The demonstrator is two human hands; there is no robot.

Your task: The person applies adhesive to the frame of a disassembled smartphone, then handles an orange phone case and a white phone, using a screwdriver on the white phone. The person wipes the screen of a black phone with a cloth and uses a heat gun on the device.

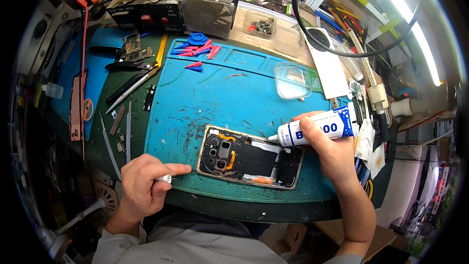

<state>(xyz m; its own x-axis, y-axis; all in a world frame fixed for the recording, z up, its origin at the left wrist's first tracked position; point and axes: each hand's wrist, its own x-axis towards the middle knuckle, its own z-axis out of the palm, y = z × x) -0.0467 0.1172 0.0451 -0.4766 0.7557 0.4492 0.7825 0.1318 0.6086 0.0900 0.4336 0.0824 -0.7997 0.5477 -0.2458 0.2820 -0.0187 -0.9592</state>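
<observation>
the phone (251,155) is lying flat on the blue mat (220,102), near the front edge, with its innards showing. camera rings and orange ribbon bits sit at its left end, dark panel in the middle, and there's a white strip plus some orange along the near side.

the two hands are well apart from each other. the right hand (326,149) is wrapped around a squeeze tube (315,128), white with blue, thumb on top, nozzle pointing left at the far long edge of the phone. can't really tell if the tip is touching the frame or just over it. the left hand (144,182) is curled up with a little white cap (165,179) gripped in it, and its index finger sticks out so the tip is just beside the phone's left end.

mat's on a dark green tabletop (293,210) that's pretty busy tbh. a bunch of pink and blue cones (200,51) lie by a round blue piece (197,38) toward the back, a clear plastic box (292,80) sits at the back right of the mat, and off to the left there are slim metal tweezers (129,132) and black-handled pliers (124,65)
</observation>
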